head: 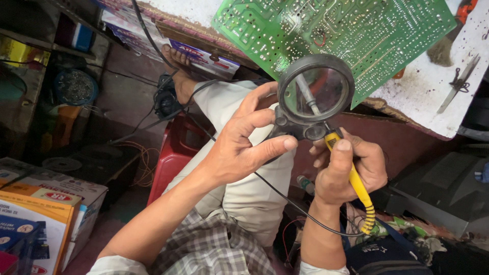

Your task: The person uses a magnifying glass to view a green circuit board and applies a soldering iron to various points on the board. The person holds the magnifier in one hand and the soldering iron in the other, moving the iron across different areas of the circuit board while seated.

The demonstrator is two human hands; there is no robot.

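Beneath round glass magnifier (316, 94), yellow-handled iron (356, 181)

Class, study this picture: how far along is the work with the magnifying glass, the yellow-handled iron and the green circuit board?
Set up: the green circuit board lies solder side up on the bench edge. In hand: the left hand holds the magnifying glass, the right hand grips the soldering iron, whose tip shows through the lens. Left: the tip is off the board, so no joint is being worked.

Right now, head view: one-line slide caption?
Left hand holds a magnifier over a yellow soldering iron in the right hand.
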